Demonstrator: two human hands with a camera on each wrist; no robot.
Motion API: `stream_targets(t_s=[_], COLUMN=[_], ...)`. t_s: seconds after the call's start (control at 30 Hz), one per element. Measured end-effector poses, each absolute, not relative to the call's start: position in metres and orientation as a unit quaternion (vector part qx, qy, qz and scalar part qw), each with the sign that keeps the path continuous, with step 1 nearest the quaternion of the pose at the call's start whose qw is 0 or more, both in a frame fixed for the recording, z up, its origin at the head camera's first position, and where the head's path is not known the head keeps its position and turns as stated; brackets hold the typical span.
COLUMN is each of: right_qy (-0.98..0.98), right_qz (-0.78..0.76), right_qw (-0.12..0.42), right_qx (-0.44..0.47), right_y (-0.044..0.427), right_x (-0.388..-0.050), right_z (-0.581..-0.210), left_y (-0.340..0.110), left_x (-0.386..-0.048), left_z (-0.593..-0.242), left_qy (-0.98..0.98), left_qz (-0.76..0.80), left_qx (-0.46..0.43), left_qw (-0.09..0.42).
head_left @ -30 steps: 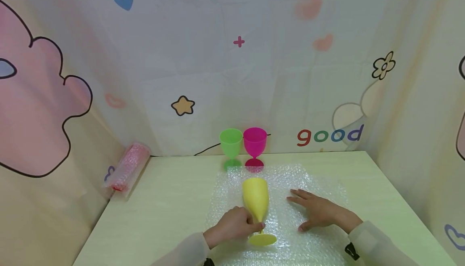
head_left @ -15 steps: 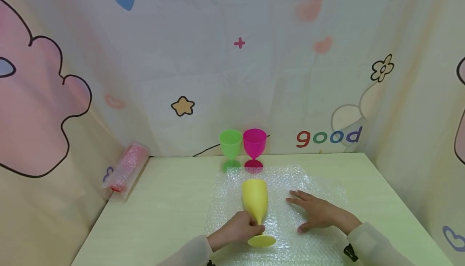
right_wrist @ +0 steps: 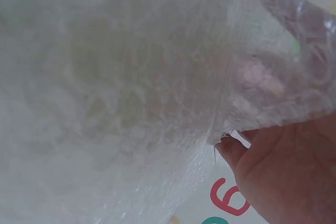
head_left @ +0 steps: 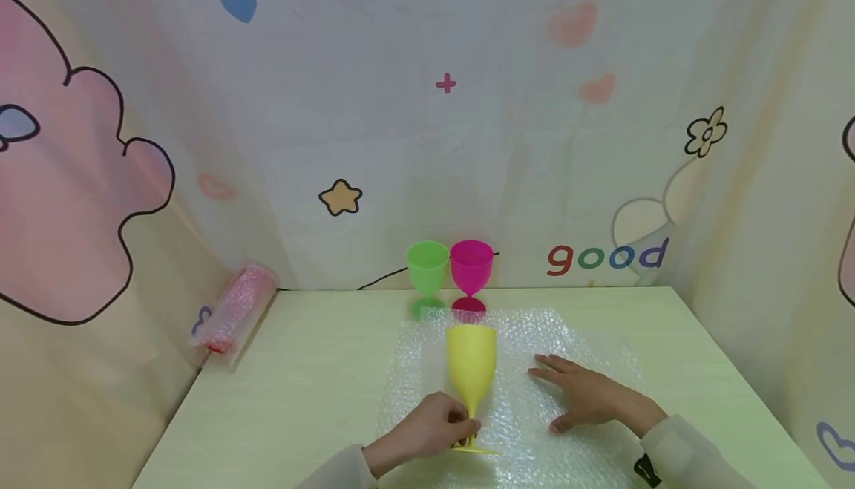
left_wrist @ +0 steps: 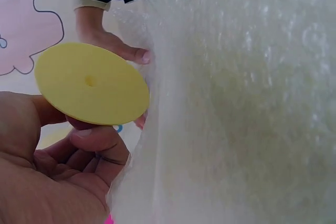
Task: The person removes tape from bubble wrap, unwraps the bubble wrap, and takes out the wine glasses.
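Pinching the stem (head_left: 473,409), the left grip (head_left: 433,427) leaves the yellow goblet's bowl (head_left: 471,361) uncovered; the right grip (head_left: 582,394), spread apart, likely steadies bubble wrap (head_left: 516,378).

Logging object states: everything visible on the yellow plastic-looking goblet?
The yellow plastic-looking goblet has a smooth, deep bowl, a thin stem and a flat round base with a small central mark underneath. The left hand grips it by the stem over the transparent bubble-wrap sheet. It tilts, rim leaning forward; the bowl's inside is hidden, and contact with the sheet is unclear.
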State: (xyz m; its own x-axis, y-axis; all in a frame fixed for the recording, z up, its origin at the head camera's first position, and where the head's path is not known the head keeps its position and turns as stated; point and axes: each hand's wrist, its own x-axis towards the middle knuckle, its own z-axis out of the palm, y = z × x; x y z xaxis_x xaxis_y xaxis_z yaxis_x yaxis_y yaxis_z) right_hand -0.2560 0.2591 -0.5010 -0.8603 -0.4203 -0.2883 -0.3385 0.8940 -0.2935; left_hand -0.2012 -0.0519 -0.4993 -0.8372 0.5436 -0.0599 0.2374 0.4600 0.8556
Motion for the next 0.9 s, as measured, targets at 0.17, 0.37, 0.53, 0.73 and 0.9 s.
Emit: stream_targets(t_s=[0.17, 0.37, 0.53, 0.73, 0.9], right_qy=[0.956, 0.949, 0.947, 0.948, 0.949], right_qz=[-0.122, -0.129, -0.131, -0.131, -0.124], right_qw=[0.178, 0.177, 0.176, 0.176, 0.178], right_qx=[-0.200, -0.228, -0.234, -0.231, -0.231], right_y=[0.260, 0.262, 0.262, 0.262, 0.261], right_x=[-0.254, -0.254, -0.255, -0.254, -0.255], right_z=[-0.501, -0.499, -0.497, -0.496, -0.499], left_y=[-0.065, -0.084, -0.102, -0.122, -0.133], left_x=[-0.200, -0.207, -0.216, -0.229, -0.240], left_z=[-0.488, -0.473, -0.459, -0.448, -0.446], left_qy=[0.837, 0.844, 0.858, 0.879, 0.889], left_qz=[0.467, 0.460, 0.442, 0.417, 0.402], left_qx=[0.237, 0.244, 0.248, 0.231, 0.215], left_qw=[0.158, 0.130, 0.082, 0.007, -0.037])
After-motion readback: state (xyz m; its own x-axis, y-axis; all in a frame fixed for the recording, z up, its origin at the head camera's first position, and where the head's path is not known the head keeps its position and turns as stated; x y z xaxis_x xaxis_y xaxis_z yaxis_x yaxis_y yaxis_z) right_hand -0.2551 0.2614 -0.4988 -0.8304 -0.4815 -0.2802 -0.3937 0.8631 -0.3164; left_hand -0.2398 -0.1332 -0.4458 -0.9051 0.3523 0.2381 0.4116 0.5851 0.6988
